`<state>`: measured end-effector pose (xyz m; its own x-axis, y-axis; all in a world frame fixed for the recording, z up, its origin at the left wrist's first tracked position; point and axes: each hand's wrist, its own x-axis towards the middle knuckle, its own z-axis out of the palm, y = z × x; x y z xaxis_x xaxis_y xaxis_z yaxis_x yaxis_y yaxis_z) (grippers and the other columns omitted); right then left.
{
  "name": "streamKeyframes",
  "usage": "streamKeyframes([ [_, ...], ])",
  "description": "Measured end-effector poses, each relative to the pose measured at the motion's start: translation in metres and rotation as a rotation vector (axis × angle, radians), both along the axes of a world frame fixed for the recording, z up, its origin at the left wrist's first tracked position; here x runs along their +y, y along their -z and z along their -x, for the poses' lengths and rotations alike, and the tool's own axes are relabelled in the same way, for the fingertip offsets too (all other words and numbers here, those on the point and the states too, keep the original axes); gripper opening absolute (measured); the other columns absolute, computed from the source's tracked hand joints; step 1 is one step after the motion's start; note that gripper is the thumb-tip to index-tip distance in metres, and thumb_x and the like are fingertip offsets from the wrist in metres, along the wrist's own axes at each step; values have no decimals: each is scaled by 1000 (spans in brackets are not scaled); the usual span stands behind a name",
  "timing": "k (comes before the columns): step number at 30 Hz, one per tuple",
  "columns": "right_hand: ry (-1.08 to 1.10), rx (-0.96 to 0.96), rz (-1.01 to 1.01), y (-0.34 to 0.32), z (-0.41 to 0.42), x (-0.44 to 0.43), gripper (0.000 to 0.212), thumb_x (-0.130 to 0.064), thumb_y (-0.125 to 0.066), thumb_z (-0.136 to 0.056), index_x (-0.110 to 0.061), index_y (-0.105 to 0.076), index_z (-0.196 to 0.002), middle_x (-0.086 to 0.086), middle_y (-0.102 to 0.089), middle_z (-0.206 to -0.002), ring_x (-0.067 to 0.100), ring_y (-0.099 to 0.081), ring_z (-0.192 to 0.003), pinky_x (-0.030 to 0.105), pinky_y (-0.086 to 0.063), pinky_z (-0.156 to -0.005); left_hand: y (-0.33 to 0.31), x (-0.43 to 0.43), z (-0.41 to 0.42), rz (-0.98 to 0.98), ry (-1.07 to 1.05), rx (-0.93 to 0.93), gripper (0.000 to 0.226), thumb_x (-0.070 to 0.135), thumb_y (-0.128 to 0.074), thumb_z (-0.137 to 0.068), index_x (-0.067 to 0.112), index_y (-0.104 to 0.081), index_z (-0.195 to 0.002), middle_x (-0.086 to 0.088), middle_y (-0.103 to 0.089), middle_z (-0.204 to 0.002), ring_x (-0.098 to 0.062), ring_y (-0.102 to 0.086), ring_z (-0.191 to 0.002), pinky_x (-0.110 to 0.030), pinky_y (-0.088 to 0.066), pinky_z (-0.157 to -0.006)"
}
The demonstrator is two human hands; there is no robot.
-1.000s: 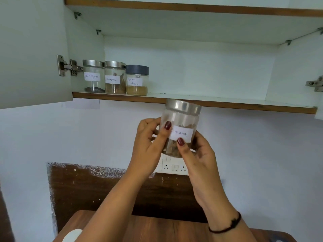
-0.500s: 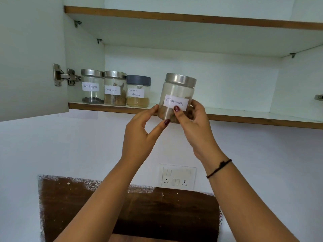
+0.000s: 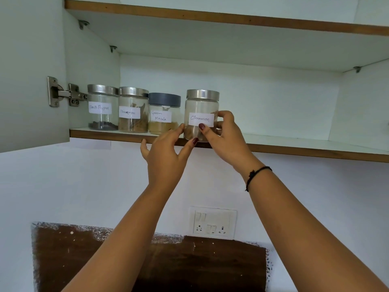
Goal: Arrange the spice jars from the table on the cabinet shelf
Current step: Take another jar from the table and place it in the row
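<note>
A glass cinnamon jar (image 3: 201,108) with a steel lid and a white label stands upright at the front edge of the cabinet shelf (image 3: 294,149), to the right of three other jars. My right hand (image 3: 225,135) grips its right side, thumb across the front under the label. My left hand (image 3: 166,150) is just left of the jar with its fingers spread; thumb and a fingertip touch the jar's lower left. Further left on the shelf stand the black pepper jar (image 3: 102,107), another cinnamon jar (image 3: 133,110) and the grey-lidded garam masala jar (image 3: 163,113).
The open cabinet door (image 3: 27,70) hangs at the left on a steel hinge (image 3: 63,93). An upper shelf (image 3: 210,17) runs overhead. The shelf to the right of the held jar is bare. A switch plate (image 3: 212,223) is on the wall below.
Both hands raised the cinnamon jar from below shelf level up to the shelf and set it beside the garam masala jar. My left hand has loosened its hold.
</note>
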<state>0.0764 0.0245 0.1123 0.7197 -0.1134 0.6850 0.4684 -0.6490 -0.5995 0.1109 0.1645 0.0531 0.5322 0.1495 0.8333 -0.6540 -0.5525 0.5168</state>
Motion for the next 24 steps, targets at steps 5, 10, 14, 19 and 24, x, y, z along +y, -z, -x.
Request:
streamKeyframes([
  [5, 105, 47, 103, -9, -13, -5, 59, -44, -61, -91, -16, -39, -138, 5, -59, -127, 20, -60, -109, 33, -52, -86, -6, -1, -4, 11, -87, 10, 33, 40, -63, -93, 33, -65, -125, 9, -70, -115, -12, -61, -112, -53, -12, -120],
  [10, 190, 55, 167, -12, -26, -6, 59, -52, -61, -88, -18, -43, -133, 4, -61, -121, 22, -60, -106, 46, -52, -91, -3, 0, -7, -148, -169, 13, 40, 42, -61, -93, 36, -58, -133, 11, -68, -118, -12, -56, -120, -59, -12, -118],
  [14, 213, 53, 187, -12, -34, -4, 57, -53, -60, -88, -18, -44, -131, 3, -62, -119, 22, -62, -104, 47, -53, -90, 1, 0, -8, -291, -241, 8, 53, 59, -47, -94, 35, -51, -141, 11, -61, -132, -13, -47, -131, -60, -16, -114],
  [19, 233, 43, 227, -12, -41, -1, 56, -50, -59, -90, -16, -44, -132, 4, -62, -122, 23, -62, -105, 42, -54, -87, 4, -5, -10, -368, -322, -5, 66, 69, -32, -93, 30, -47, -144, 8, -57, -136, -17, -44, -131, -56, -24, -108],
  [24, 265, 29, 261, -10, -46, -2, 53, -49, -56, -92, -16, -44, -132, 4, -62, -120, 22, -61, -104, 32, -50, -77, 4, -7, -11, -378, -339, 3, 69, 70, -28, -92, 29, -48, -143, 8, -57, -136, -17, -44, -130, -54, -25, -107],
])
